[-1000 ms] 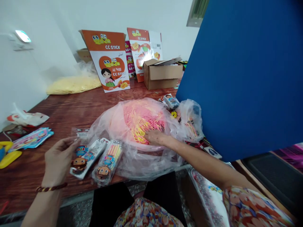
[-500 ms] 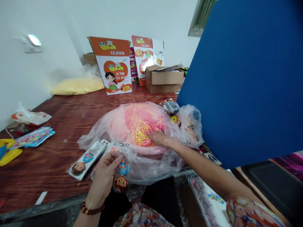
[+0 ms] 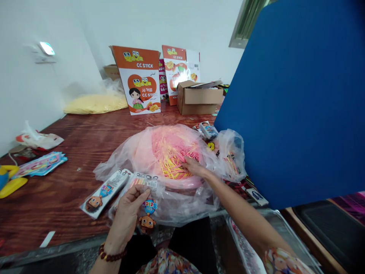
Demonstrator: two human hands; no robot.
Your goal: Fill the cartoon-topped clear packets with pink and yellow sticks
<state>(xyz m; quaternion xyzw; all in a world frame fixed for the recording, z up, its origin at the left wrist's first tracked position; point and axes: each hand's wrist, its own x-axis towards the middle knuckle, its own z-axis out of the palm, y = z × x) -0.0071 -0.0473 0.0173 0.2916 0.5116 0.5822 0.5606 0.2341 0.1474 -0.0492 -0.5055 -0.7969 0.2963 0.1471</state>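
Note:
My left hand (image 3: 132,201) is closed, thumb and fingers pinching a clear printed packet (image 3: 148,207) with a cartoon figure and several coloured sticks inside its upper part. Beside it on the left, a similar stack of packets (image 3: 107,194) lies flat on the table. My right hand (image 3: 194,166) reaches into an opened clear plastic bag (image 3: 137,146) full of thin pink and yellow sticks (image 3: 173,158). Its fingers are stretched out and slightly apart among the sticks; the tips are partly hidden.
Behind the bag stand an orange-and-white carton (image 3: 142,83) and an open brown box (image 3: 201,101). A blue panel (image 3: 293,106) blocks the right side. A smaller plastic bag (image 3: 232,152) sits by it. Tissues (image 3: 40,140) and blue packets (image 3: 45,164) lie left.
My right hand has shifted slightly within the sticks, its fingers now spread a little more. My left hand still pinches the packet; the view has moved slightly.

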